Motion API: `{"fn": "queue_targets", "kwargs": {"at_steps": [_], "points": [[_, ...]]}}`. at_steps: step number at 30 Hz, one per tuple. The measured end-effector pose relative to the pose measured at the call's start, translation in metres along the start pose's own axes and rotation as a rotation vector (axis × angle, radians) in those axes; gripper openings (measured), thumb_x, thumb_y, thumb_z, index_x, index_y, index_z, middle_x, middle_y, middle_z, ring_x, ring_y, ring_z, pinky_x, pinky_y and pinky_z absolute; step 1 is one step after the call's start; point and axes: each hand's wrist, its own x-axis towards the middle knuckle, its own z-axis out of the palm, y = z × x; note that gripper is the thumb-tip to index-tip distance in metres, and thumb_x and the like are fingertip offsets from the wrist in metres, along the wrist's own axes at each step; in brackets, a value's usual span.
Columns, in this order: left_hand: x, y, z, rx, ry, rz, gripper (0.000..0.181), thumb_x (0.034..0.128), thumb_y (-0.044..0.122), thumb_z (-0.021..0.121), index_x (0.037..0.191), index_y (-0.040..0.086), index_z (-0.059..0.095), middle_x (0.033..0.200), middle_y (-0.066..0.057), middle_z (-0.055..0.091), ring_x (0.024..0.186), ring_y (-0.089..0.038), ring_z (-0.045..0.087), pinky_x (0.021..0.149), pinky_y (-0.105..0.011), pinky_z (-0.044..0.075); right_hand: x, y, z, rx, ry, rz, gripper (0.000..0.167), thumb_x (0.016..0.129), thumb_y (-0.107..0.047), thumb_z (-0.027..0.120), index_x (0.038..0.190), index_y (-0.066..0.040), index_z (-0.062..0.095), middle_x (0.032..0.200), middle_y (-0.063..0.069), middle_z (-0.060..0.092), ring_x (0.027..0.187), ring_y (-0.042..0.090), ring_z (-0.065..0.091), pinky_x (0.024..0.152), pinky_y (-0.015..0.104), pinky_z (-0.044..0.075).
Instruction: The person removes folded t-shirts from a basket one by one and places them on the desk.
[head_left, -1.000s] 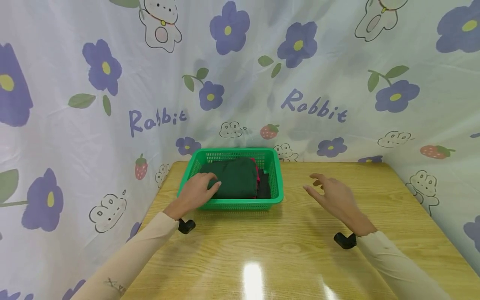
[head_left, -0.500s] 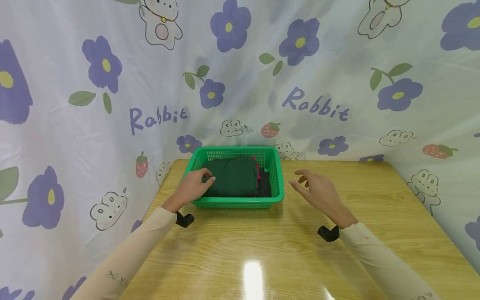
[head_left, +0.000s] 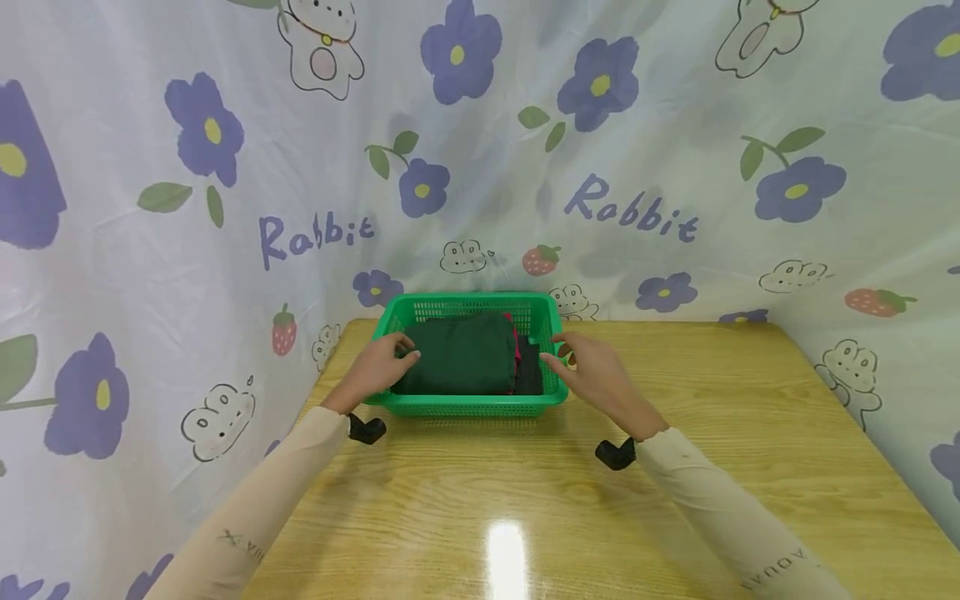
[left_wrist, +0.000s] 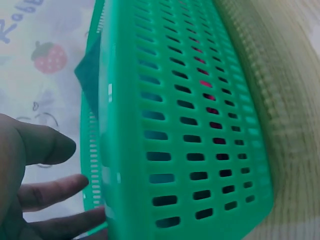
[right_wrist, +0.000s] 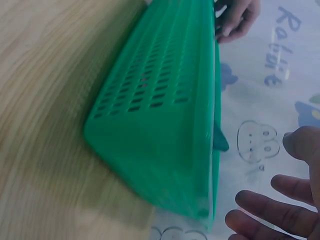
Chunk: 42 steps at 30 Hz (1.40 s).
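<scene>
A green plastic basket [head_left: 468,402] with slotted walls stands at the far side of the table. Inside lies a folded dark green cloth [head_left: 461,354], with a strip of red cloth [head_left: 517,350] and a black cloth [head_left: 530,367] showing at its right. My left hand [head_left: 375,367] is over the basket's left rim, fingers loosely bent; in the left wrist view its lower fingertips reach the rim, though contact is hard to tell. At the right rim hovers my right hand [head_left: 592,371], thumb and fingers spread, nothing between them. The right wrist view shows its fingers [right_wrist: 270,212] apart from the basket.
The wood-grain table [head_left: 450,492] extends toward me and to the right of the basket. A white curtain [head_left: 480,142] printed with flowers and rabbits hangs behind and along both sides. Each wrist carries a black camera mount [head_left: 617,454].
My right hand has moved left, from over the table to the basket's right rim. My left hand has drawn back left from over the dark green cloth to the left rim. The basket stays put.
</scene>
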Motion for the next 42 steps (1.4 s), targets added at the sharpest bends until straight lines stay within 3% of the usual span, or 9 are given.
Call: {"fn": "queue_targets", "kwargs": {"at_steps": [4,8,12,16,19,24,29,33,42], "points": [[0.004,0.000,-0.002,-0.024,-0.037,-0.049,0.046,0.1068,0.029,0.058,0.141,-0.001,0.053,0.113,-0.020,0.066,0.081,-0.029,0.063,0.072,-0.045,0.052,0.012,-0.013,0.009,0.030,-0.026,0.002,0.044,0.104,-0.044,0.062,0.131,-0.009,0.066,0.101,0.005,0.074,0.086,0.019,0.070,0.070,0.037,0.058],[0.005,0.003,-0.001,-0.055,-0.102,-0.117,0.053,0.1066,0.032,0.057,0.147,-0.001,0.044,0.099,-0.015,0.064,0.062,-0.021,0.047,0.063,-0.038,0.042,0.021,-0.022,0.021,0.054,-0.039,0.005,0.044,0.103,-0.040,0.065,0.133,-0.008,0.064,0.098,0.004,0.074,0.079,0.014,0.068,0.066,0.034,0.056],[0.005,0.001,0.000,-0.102,-0.145,-0.164,0.059,0.1068,0.035,0.056,0.151,0.000,0.038,0.133,-0.024,0.058,0.098,-0.035,0.062,0.080,-0.046,0.050,0.028,-0.030,0.031,0.068,-0.055,0.005,0.045,0.103,-0.038,0.066,0.134,-0.006,0.063,0.093,0.002,0.071,0.072,0.010,0.063,0.063,0.032,0.054],[0.008,-0.006,-0.002,-0.169,-0.174,-0.198,0.066,0.1071,0.037,0.055,0.155,0.000,0.031,0.154,-0.027,0.040,0.137,-0.046,0.044,0.103,-0.060,0.044,0.034,-0.036,0.039,0.078,-0.071,-0.002,0.046,0.104,-0.039,0.064,0.135,-0.004,0.062,0.089,0.000,0.068,0.068,0.008,0.059,0.062,0.030,0.051],[0.011,-0.008,-0.004,-0.200,-0.185,-0.211,0.068,0.1071,0.037,0.055,0.158,0.001,0.027,0.156,-0.026,0.038,0.138,-0.045,0.043,0.106,-0.060,0.042,0.038,-0.039,0.045,0.105,-0.096,0.008,0.048,0.104,-0.038,0.063,0.136,-0.002,0.061,0.080,-0.001,0.062,0.061,0.010,0.052,0.058,0.030,0.045],[0.015,-0.007,-0.005,-0.210,-0.208,-0.247,0.072,0.1069,0.038,0.055,0.160,0.002,0.022,0.154,-0.025,0.040,0.118,-0.040,0.055,0.094,-0.054,0.048,0.045,-0.044,0.054,0.134,-0.151,0.068,0.051,0.104,-0.038,0.064,0.140,-0.001,0.057,0.071,0.000,0.056,0.057,0.015,0.048,0.056,0.032,0.041],[0.016,-0.008,-0.003,-0.228,-0.244,-0.259,0.076,0.1072,0.036,0.055,0.163,0.003,0.016,0.164,-0.026,0.023,0.139,-0.047,0.041,0.106,-0.062,0.042,0.052,-0.045,0.064,0.115,-0.166,0.132,0.052,0.103,-0.039,0.065,0.142,-0.005,0.055,0.101,0.008,0.068,0.090,0.025,0.065,0.077,0.041,0.055],[0.017,-0.007,-0.001,-0.232,-0.239,-0.230,0.075,0.1074,0.032,0.055,0.165,0.007,0.014,0.168,-0.024,0.014,0.150,-0.049,0.022,0.113,-0.066,0.031,0.056,-0.046,0.069,0.128,-0.182,0.180,0.054,0.103,-0.038,0.065,0.144,-0.006,0.053,0.132,0.017,0.061,0.122,0.035,0.059,0.097,0.050,0.051],[0.018,0.005,0.000,-0.252,-0.211,-0.176,0.071,0.1057,0.023,0.060,0.164,0.010,0.022,0.168,-0.023,0.015,0.151,-0.047,0.021,0.114,-0.064,0.032,0.060,-0.036,0.076,0.251,-0.206,0.246,0.061,0.100,-0.033,0.071,0.149,-0.006,0.046,0.144,0.021,0.055,0.127,0.039,0.057,0.100,0.053,0.050]]}}
